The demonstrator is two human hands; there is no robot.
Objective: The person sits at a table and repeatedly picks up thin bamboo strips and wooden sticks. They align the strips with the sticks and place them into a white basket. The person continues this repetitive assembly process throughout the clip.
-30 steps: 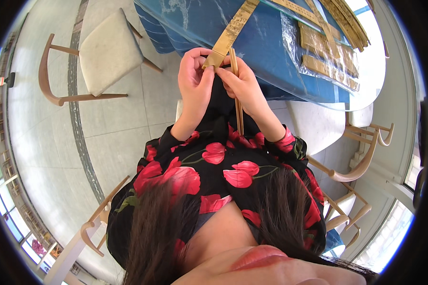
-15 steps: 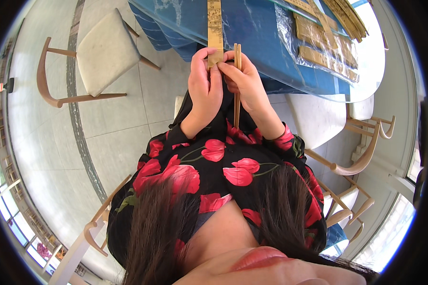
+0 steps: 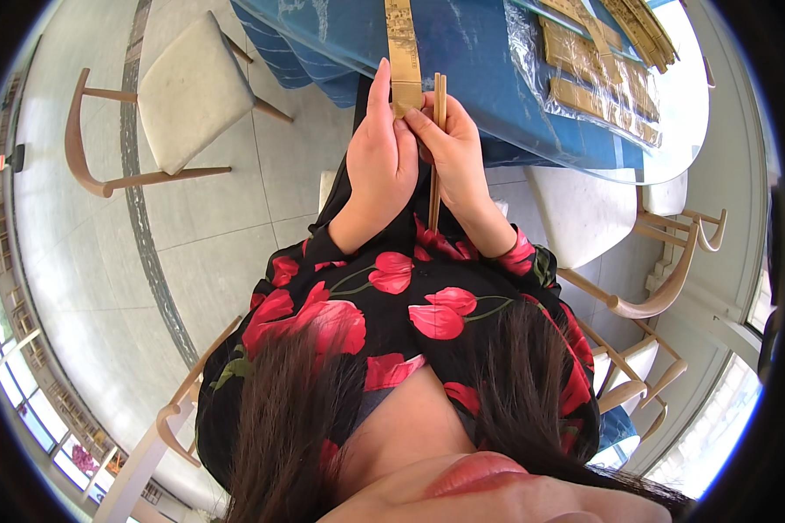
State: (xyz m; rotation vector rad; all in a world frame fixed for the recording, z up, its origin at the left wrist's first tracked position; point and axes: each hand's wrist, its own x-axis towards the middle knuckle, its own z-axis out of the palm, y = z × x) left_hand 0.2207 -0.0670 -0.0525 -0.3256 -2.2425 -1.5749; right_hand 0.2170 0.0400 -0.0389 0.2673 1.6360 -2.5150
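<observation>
The gold paper sleeve [image 3: 401,54] stretches toward twelve o'clock over the table [image 3: 480,96], long axis roughly twelve to six, its near end pinched by the right hand [image 3: 455,144], which also grips two chopsticks [image 3: 434,187] at the sleeve's four o'clock. The left hand [image 3: 378,161] stands at seven, fingers [image 3: 378,91] open and straight toward twelve, thumb touching that end
</observation>
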